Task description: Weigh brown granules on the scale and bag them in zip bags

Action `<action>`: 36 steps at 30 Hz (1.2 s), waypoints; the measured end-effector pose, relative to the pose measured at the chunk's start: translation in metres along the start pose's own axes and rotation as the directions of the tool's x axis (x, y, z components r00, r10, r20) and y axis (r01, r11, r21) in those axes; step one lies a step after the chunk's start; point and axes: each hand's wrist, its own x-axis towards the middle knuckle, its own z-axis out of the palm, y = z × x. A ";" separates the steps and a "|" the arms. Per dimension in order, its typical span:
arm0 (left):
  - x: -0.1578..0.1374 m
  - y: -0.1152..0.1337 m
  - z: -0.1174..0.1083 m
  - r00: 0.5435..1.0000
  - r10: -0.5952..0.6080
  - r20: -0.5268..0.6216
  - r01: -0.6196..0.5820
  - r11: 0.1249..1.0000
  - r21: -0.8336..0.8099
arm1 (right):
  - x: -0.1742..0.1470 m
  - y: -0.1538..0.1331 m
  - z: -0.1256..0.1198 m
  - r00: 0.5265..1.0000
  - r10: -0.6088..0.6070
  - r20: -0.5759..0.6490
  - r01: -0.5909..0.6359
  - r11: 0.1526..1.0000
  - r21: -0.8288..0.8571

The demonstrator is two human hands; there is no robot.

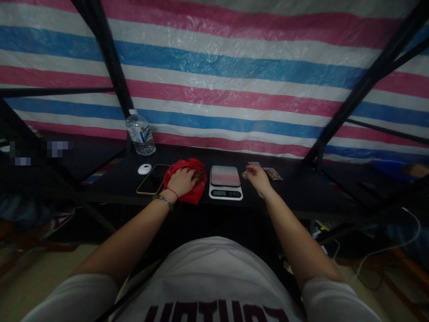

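Observation:
My left hand (182, 181) lies over an opened red plastic bag (193, 197), its fingers reaching across the bag's mouth. Small brown grains (199, 176) show beside the fingertips; their exact kind is too small to tell. A white digital kitchen scale (225, 182) with a flat, shiny platform sits between my hands, and nothing rests on it. To its right, my right hand (257, 177) is closed in a pinch on a small clear plastic bag (245, 173). Another small clear bag (273, 173) with brown contents lies just beyond that hand.
Left of the red bag lie a phone (152, 180) and a white oval mouse-like object (144, 169). A clear plastic bottle (140, 133) stands behind them. Black metal posts rise at both sides of the black table (288, 197), with a striped plastic sheet (228, 80) behind.

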 end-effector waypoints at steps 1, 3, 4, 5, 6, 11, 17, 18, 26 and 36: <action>0.000 0.002 0.000 1.000 -0.004 0.020 0.004 1.000 0.008 | 0.000 0.004 0.000 1.000 0.021 0.013 -0.021 1.000 0.001; 0.000 0.005 0.001 0.998 -0.006 0.059 0.005 1.000 0.012 | 0.000 0.009 0.000 0.999 0.037 0.030 -0.036 0.999 -0.020; 0.001 0.005 0.001 0.997 -0.004 0.071 0.003 1.000 0.010 | -0.001 0.011 0.000 0.999 0.039 0.034 -0.038 0.998 -0.042; 0.002 0.005 0.002 0.997 0.000 0.074 0.000 1.000 0.004 | -0.002 0.011 0.000 0.998 0.043 0.040 -0.040 0.997 -0.069; 0.003 0.004 0.002 0.997 0.007 0.073 -0.006 1.000 -0.005 | -0.002 0.011 0.000 0.998 0.049 0.047 -0.044 0.994 -0.098; 0.009 -0.004 0.007 0.996 0.056 0.075 -0.053 0.997 -0.049 | -0.008 0.002 -0.003 0.987 0.095 0.127 -0.061 0.966 -0.250; 0.013 -0.006 0.010 0.997 0.027 0.073 -0.023 0.999 -0.048 | -0.011 -0.005 -0.005 0.974 0.088 0.207 -0.003 0.925 -0.379; 0.014 -0.006 0.009 0.997 0.022 0.075 -0.018 0.999 -0.043 | -0.011 -0.006 -0.006 0.976 0.071 0.208 0.016 0.921 -0.389; 0.016 -0.009 0.009 0.999 -0.009 0.046 0.011 0.999 -0.033 | -0.009 -0.047 -0.030 0.944 0.107 0.313 0.030 0.915 -0.403; 0.014 -0.006 0.001 1.000 -0.028 0.013 0.029 0.998 -0.052 | -0.022 -0.058 -0.023 0.695 0.248 0.674 0.073 0.909 -0.410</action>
